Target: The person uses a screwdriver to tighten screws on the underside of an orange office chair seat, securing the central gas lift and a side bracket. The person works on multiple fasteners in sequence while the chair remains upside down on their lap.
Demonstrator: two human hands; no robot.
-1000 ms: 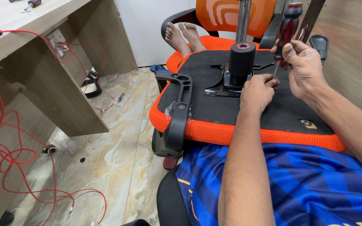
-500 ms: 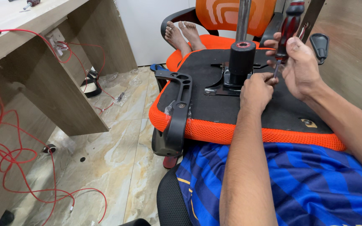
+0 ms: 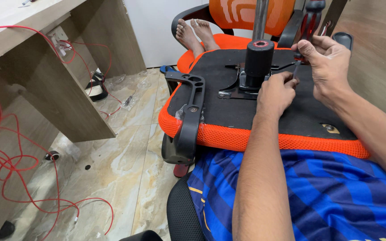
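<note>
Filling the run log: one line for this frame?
left hand: on black mechanism plate | right hand: holds screwdriver | upturned chair seat: on lap

- An office being fitted out: wooden desks (image 3: 45,67) stand on a marble-tiled floor (image 3: 126,169).
- Loose red cables (image 3: 18,156) trail about; orange mesh office chairs (image 3: 246,13) sit nearby.

**Red wires trail across marble floor beside wooden desk**

A wooden desk (image 3: 45,85) stands at left, red wires (image 3: 18,178) looping down its side and across the marble-patterned floor (image 3: 126,178). A pair of black-and-white sandals (image 3: 95,87) lies under the desk near the white wall (image 3: 153,31). Farther back, another person's bare feet (image 3: 195,33) rest on an orange chair (image 3: 246,13).
</note>
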